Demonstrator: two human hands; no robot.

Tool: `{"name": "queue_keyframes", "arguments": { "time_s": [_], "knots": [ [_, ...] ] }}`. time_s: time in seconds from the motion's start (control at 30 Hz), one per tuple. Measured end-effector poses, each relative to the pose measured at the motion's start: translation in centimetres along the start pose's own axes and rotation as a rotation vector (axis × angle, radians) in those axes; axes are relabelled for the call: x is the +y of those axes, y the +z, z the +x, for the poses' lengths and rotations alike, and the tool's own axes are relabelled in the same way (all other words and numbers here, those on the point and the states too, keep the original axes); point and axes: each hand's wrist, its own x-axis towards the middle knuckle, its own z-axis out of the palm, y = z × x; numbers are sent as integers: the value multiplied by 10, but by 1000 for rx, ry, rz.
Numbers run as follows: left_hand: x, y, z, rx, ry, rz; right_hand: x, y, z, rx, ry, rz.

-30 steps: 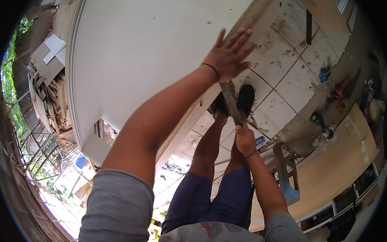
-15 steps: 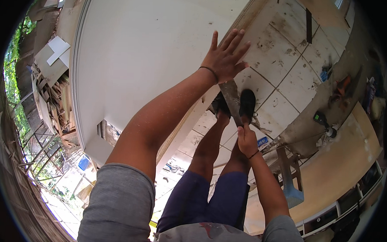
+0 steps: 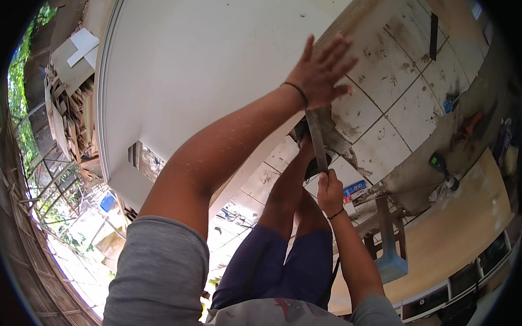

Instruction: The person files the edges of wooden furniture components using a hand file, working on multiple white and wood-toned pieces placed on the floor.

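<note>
My right hand (image 3: 330, 194) is closed around the lower end of a long, flat grey-brown bar (image 3: 316, 136); its exact kind I cannot make out. The bar slants upward, and its far end passes behind my left wrist. My left hand (image 3: 324, 73) is open with fingers spread, slightly blurred, over the long wooden edge (image 3: 358, 20) of a large white panel (image 3: 218, 58). Whether the left palm touches the bar or the edge is hidden. A notch is cut in the panel's near part, left of my left forearm.
Stained floor tiles (image 3: 386, 115) lie right of the panel, with a blue and red box (image 3: 355, 190) near my right hand. Farther right are a blue stool (image 3: 391, 265), a dark power tool with a green patch (image 3: 439, 163) and a tan board (image 3: 465, 227). Scrap wood (image 3: 75, 119) is piled left.
My left hand has moved right and slightly up in view. The bar has turned to show a narrower side. My right foot has shifted left, behind the bar.
</note>
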Motion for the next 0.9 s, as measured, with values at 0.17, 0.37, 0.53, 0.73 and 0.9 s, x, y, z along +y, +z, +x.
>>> {"name": "queue_keyframes", "arguments": {
  "time_s": [0.17, 0.37, 0.53, 0.73, 0.9],
  "knots": [
    [-56, -16, -21, 51, -125, 228, -8, 66, 24, 123, -236, -104],
    [-62, -47, -17, 103, -235, 194, -29, 67, 38, 75, -107, -78],
    [11, 5, -38, 43, -56, 44, 31, 28, -31, 17, 15, 10],
    [-90, -24, -81, 124, -209, 275, -26, 94, 14, -65, -33, -122],
    [-62, -58, -71, 77, -304, 179, -36, 85, 13, 23, -118, -119]
  ]
}}
